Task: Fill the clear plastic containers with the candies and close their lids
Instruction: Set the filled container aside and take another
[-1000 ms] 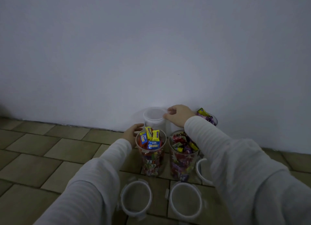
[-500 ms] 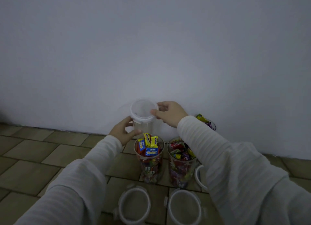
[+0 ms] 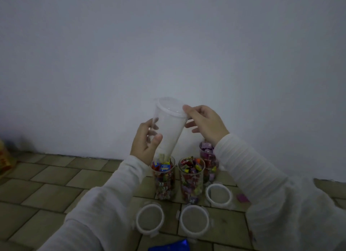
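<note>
An empty clear plastic container with its lid on is held up in the air, tilted. My left hand grips its lower body. My right hand pinches the lid's rim at the top. Below stand three open containers filled with candies: the left one, the middle one and a back one with purple candies. Three round lids lie flat on the tiled floor in front of them.
A white wall rises right behind the containers. A blue packet lies at the bottom edge, a small pink candy on the floor at the right, and a yellow-red bag at the far left.
Both hands lifted the lidded empty container off the floor, up and toward me, and tilted it. The camera tipped so the candy containers sit lower in view.
</note>
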### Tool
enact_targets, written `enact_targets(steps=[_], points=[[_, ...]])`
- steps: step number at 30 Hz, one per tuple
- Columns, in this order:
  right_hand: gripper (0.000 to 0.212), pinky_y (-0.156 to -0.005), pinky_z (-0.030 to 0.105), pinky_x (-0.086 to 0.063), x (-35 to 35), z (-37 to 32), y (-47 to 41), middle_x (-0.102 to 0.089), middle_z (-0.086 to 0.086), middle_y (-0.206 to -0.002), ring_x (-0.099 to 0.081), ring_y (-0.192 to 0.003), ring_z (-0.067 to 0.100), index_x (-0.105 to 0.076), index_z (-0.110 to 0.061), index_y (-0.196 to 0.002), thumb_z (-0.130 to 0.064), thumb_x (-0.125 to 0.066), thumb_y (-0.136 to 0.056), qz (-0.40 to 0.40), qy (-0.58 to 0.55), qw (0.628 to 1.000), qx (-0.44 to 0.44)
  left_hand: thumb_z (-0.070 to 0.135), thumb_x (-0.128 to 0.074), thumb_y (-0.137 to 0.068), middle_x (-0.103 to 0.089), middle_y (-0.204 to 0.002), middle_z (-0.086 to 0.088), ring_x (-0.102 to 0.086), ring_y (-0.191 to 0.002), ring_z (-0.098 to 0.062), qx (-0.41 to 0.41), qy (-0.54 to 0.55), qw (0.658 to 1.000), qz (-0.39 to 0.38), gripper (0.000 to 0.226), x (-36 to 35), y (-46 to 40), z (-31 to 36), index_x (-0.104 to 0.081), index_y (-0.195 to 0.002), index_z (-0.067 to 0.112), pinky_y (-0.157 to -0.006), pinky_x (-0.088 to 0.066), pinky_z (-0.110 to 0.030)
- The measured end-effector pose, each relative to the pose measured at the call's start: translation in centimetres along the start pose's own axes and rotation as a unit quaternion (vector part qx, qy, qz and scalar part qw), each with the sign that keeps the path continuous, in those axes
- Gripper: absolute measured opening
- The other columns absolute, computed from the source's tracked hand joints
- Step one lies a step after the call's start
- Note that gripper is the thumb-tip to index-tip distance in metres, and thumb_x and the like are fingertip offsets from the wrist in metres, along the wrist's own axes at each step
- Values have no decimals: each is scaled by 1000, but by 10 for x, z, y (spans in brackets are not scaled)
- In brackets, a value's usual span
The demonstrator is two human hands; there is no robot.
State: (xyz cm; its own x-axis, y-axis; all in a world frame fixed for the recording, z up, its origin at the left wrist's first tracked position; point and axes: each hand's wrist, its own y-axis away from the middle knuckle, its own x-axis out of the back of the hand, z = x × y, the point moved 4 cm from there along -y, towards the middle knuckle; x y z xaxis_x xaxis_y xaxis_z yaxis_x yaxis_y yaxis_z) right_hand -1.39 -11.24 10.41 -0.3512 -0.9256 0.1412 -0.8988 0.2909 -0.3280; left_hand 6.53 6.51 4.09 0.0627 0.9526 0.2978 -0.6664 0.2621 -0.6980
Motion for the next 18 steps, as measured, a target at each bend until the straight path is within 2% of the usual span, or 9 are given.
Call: enact_targets(steps=[2,5,7,8,9,11,12,15,18], points=[[36,-72,33,-52,21,-4,21,-67,2,-99,-67,-85,17,-54,-17,-91,-52,-58,-87,14,2,1000,-4,57,-44,-80,-51,-104,-1,-56,-91,-27,24,41,999,-3,50,-23,16,21,-45,-124,32,-81,-48,-32],[37,-63,25,-53,51,3,52,-64,4,-99,-65,-86,18,-50,-17,-90,-53,-56,-87,29,-5,999,-25,57,-45,-80,-51,-102,2,-56,-88,-20,62,91,994,-16,53,-63,50,38,-47,-124,29,-78,-49,-29],[38,-70,31,-54,72,14,70,-64,9,-101,-65,-90,24,-50,-17,-90,-55,-57,-87,42,5,998,-40,60,-50,-82,-52,-103,-2,-57,-90,-25,82,135,987,-29,48,-90,74,43,-48,-122,34,-78,-50,-39],[38,-75,36,-52,82,20,79,-64,11,-103,-64,-93,26,-50,-18,-89,-55,-57,-86,48,17,997,-50,63,-52,-82,-54,-104,-5,-58,-94,-27,91,151,984,-35,50,-103,85,45,-49,-123,35,-83,-51,-44],[36,-76,37,-51,91,26,88,-64,12,-103,-64,-94,27,-50,-18,-90,-53,-56,-88,50,20,997,-60,67,-53,-81,-55,-106,-5,-58,-99,-24,97,160,981,-41,54,-116,96,48,-48,-123,33,-89,-50,-43],[29,-72,35,-49,106,37,106,-63,8,-100,-64,-89,24,-49,-18,-92,-46,-54,-91,52,16,995,-82,70,-52,-79,-55,-111,2,-56,-105,-3,99,168,979,-57,63,-137,115,62,-43,-122,26,-92,-45,-22],[26,-71,36,-48,114,42,114,-62,7,-98,-62,-86,21,-49,-17,-92,-43,-53,-92,57,11,994,-92,71,-52,-78,-54,-114,2,-54,-106,2,99,172,978,-65,68,-147,123,69,-41,-124,23,-91,-42,-16],[22,-69,38,-49,141,54,140,-60,5,-93,-59,-82,19,-49,-15,-92,-36,-53,-93,78,10,990,-115,74,-55,-73,-55,-120,-1,-57,-107,-4,118,182,972,-92,83,-178,147,80,-35,-131,18,-89,-45,-20],[24,-69,40,-49,166,62,164,-59,5,-88,-56,-79,20,-52,-11,-95,-35,-54,-93,82,15,987,-140,74,-62,-68,-60,-113,-1,-62,-102,-11,152,180,962,-135,84,-202,170,90,-33,-130,26,-86,-52,-30]])
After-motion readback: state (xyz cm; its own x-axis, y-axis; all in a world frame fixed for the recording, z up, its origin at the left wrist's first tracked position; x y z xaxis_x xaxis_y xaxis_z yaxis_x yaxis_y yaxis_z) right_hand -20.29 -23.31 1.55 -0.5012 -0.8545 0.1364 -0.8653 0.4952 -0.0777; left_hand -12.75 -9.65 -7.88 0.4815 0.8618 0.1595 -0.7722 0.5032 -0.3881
